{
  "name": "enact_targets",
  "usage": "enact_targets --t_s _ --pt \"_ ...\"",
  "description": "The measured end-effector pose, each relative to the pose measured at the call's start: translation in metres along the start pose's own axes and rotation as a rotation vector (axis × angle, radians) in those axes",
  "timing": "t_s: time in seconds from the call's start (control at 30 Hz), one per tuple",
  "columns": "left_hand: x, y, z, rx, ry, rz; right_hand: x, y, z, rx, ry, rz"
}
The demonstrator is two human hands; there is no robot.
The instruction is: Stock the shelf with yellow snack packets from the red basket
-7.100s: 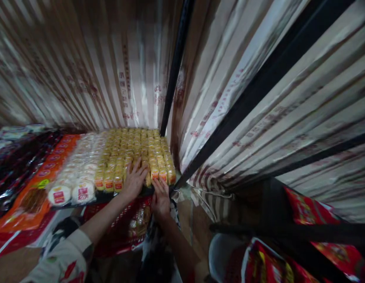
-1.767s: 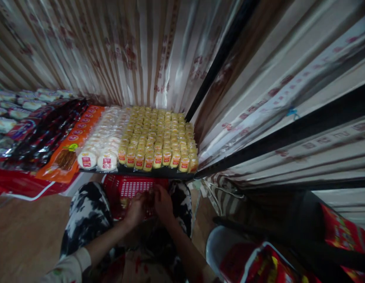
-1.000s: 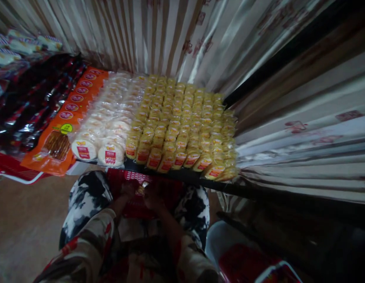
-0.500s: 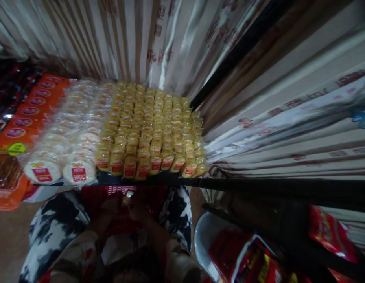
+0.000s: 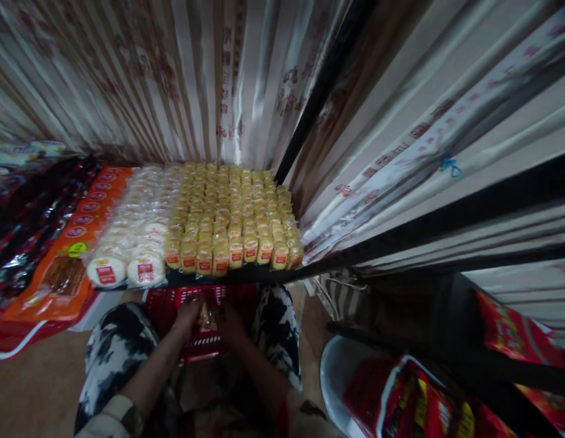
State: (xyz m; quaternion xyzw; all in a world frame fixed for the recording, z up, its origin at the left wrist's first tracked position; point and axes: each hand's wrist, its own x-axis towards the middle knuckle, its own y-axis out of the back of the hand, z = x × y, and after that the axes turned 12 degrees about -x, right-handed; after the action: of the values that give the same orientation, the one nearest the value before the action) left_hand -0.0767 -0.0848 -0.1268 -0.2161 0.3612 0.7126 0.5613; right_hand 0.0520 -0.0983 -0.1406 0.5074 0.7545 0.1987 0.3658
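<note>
My left hand [image 5: 188, 315] is low between my knees, over a red plastic basket [image 5: 204, 353]. Its fingers are closed at the edge of a small wrapped snack packet [image 5: 206, 317], which looks pale brown and shiny. On the packet's other side is my right hand [image 5: 229, 323], close against it. Its fingers are lost in shadow, so their grip is unclear. The basket has slotted walls, and its inside is too dark to make out. Just above my hands runs the black front edge of a shelf [image 5: 246, 273].
Upright rows of yellow wrapped snacks [image 5: 232, 219] fill the shelf, beside white round packs [image 5: 145, 267], an orange packet [image 5: 66, 274] and dark packets [image 5: 31, 213]. A pale tub [image 5: 330, 371] with red packets stands right. Striped curtains [image 5: 195, 79] hang behind; black rack bars cross right.
The view has shifted, showing more of the shelf's left side and the basket. My hands sit slightly farther apart, and the packet between them shows more.
</note>
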Motion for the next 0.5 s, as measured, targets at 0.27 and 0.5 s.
enact_targets --t_s 0.27,0.5 --pt "-0.062 0.012 0.022 -0.773 0.14 -0.168 -0.035 0.031 -0.009 0.4 0.107 0.093" --pt "-0.089 0.015 0.035 -0.809 0.023 -0.313 -0.047 0.043 -0.007 0.575 0.117 -0.016"
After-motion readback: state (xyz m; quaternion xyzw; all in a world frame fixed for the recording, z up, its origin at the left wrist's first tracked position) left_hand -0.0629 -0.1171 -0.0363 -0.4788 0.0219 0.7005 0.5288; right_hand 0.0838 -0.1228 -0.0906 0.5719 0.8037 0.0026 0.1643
